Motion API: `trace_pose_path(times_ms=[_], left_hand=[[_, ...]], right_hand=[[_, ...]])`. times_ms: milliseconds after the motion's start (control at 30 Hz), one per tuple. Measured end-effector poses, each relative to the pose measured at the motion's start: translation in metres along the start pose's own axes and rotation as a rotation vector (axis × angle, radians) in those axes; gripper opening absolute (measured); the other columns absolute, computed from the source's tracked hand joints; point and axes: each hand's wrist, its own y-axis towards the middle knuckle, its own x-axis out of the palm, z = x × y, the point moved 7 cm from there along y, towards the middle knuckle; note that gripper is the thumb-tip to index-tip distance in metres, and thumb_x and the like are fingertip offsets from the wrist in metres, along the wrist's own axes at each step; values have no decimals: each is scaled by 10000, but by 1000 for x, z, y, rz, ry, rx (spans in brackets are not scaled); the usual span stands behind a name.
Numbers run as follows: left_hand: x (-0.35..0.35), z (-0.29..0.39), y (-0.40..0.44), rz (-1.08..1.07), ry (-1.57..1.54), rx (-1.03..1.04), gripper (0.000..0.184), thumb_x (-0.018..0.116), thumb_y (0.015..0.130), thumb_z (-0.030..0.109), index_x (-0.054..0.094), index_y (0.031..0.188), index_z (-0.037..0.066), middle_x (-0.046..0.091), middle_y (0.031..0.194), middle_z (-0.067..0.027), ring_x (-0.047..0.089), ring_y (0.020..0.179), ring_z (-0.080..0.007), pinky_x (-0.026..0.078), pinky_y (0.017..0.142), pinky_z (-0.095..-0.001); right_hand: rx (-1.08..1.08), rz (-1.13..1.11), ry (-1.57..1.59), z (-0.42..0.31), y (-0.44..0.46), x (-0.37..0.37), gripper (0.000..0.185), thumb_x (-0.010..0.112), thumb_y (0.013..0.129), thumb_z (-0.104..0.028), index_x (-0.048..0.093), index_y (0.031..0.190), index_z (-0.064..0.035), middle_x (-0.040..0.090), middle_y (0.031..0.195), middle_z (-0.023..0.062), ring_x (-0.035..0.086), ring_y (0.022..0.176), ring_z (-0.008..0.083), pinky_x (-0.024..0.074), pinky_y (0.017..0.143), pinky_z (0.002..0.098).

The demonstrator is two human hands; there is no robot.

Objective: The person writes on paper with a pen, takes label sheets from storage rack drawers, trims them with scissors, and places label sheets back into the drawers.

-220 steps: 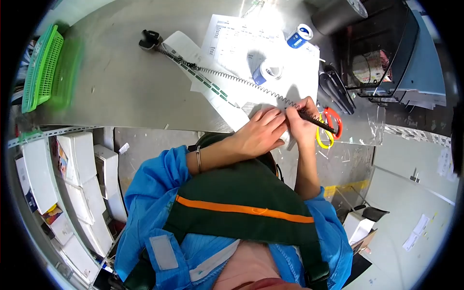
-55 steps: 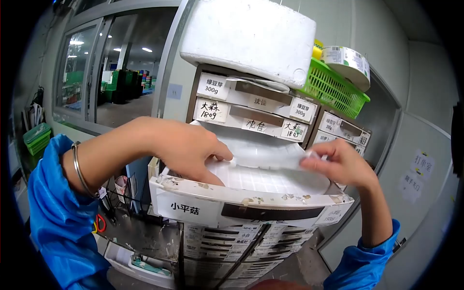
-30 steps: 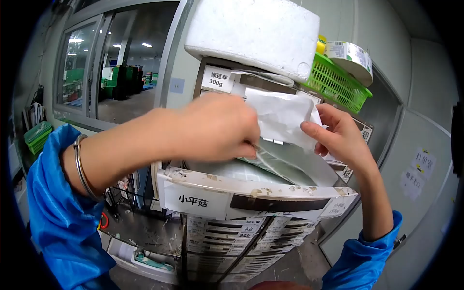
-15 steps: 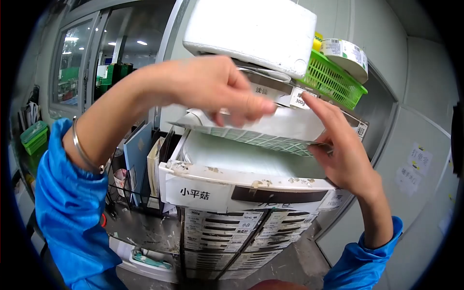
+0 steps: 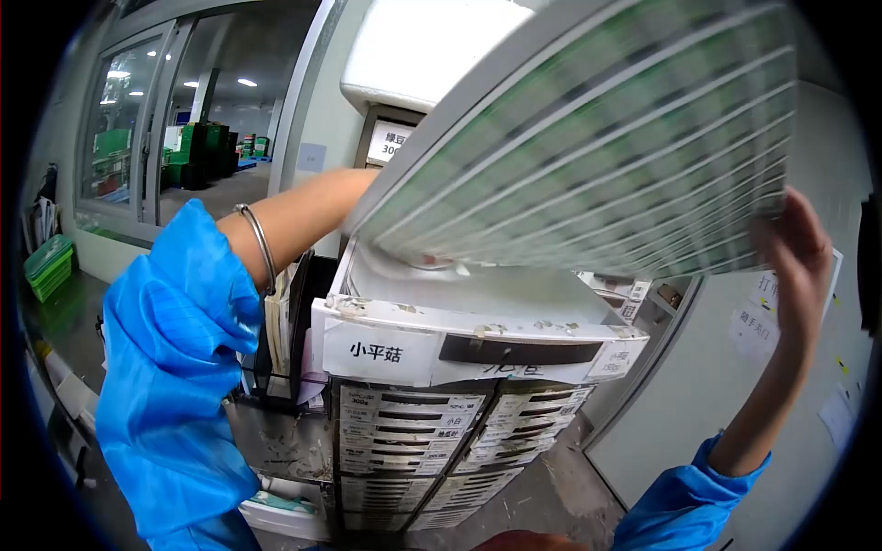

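A large sheet with pale green and white stripes (image 5: pixel 588 156) hangs tilted over an open white drawer (image 5: pixel 478 344), blurred by motion. My right hand (image 5: pixel 797 243) grips the sheet's right edge, its fingers closed round it. The sheet hides most of my left hand (image 5: pixel 360 186), which reaches behind it at the left of the drawer. Some blurred fingertips show low in the drawer, under the sheet's lower edge; what they hold, if anything, cannot be made out.
Below stand two columns of labelled drawers (image 5: pixel 404 432). A white foam box (image 5: pixel 395 55) rests on top, partly covered. Folders in a black rack (image 5: pixel 280 335) are at the left, a green basket (image 5: pixel 50 266) farther left. A wall with paper notes (image 5: pixel 753 335) is on the right.
The sheet has come up out of the drawer toward the camera, its striped face now showing. My right hand has moved right and is closed on its edge; my left hand has dropped behind it.
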Motion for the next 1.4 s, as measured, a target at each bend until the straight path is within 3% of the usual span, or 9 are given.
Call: trace_pose_path(times_ms=[300, 500, 567, 700, 900, 1200, 1267, 1300, 1400], left_hand=[[-10, 9, -22, -21, -300, 157, 558, 488, 731, 9, 423, 1285, 22, 482, 1261, -141, 442, 1188, -236, 368, 981, -360], [-59, 83, -97, 429, -1018, 679, 860, 365, 803, 698, 359, 1324, 15, 462, 1262, -153, 419, 1191, -232, 301, 1007, -373], [-58, 101, -133, 610, -871, 617, 1071, 132, 703, 833, 288, 1351, -5, 420, 1312, -176, 452, 1172, -236, 355, 984, -391], [-20, 88, -229, 1063, -814, 333, 862, 672, 759, 433, 240, 1358, -12, 487, 1203, -98, 518, 1063, -167, 419, 897, -289], [97, 60, -395, 1550, -814, -68, 454, 604, 822, 68, 425, 1229, -20, 570, 1096, -88, 557, 960, -141, 433, 829, -254], [263, 78, -550, 1847, -424, -844, 278, 558, 858, 16, 456, 1112, -33, 573, 1055, -92, 540, 938, -110, 428, 817, -234], [272, 83, -579, 1882, -360, -891, 284, 553, 873, 44, 458, 1129, -32, 587, 1034, -88, 556, 906, -102, 445, 791, -232], [279, 74, -559, 1844, -313, -973, 281, 552, 873, 43, 462, 1128, -32, 588, 1032, -87, 558, 903, -102, 446, 791, -232], [271, 69, -592, 1817, -253, -1051, 273, 548, 874, 41, 473, 1125, -36, 586, 1040, -89, 558, 909, -103, 446, 796, -234]], right_hand=[[209, 472, 361, 46, -51, -100, 294, 552, 825, -40, 532, 1111, 28, 601, 1025, 98, 594, 898, 148, 487, 787, 259], [88, 599, 571, 14, -73, -30, 285, 555, 840, -34, 515, 1111, 43, 602, 1011, 99, 604, 873, 145, 510, 747, 249], [23, 600, 582, -3, -85, -3, 268, 552, 844, -30, 519, 1101, 41, 597, 1021, 110, 596, 894, 148, 503, 762, 259], [9, 604, 753, -45, -130, 50, 280, 534, 833, -4, 519, 1109, 41, 586, 1057, 136, 573, 959, 170, 459, 845, 281], [61, 251, 921, -89, -185, 192, 411, 530, 825, 37, 449, 1227, 20, 572, 1092, 123, 562, 906, 120, 460, 748, 227], [1136, -824, 1557, -128, -365, 402, 293, 557, 847, -98, 553, 1121, 7, 607, 980, 32, 548, 809, 98, 407, 675, 189], [852, -795, 1373, -148, -381, 411, 347, 533, 810, -58, 541, 1151, 1, 587, 1061, 55, 556, 863, 152, 436, 739, 254], [1325, -789, 1667, -131, -400, 423, 379, 525, 791, -33, 528, 1168, 5, 580, 1092, 63, 556, 894, 169, 441, 786, 285], [740, -916, 1355, -168, -392, 426, 380, 431, 873, -81, 439, 1226, 60, 548, 1146, 138, 536, 1009, 203, 417, 865, 328]])
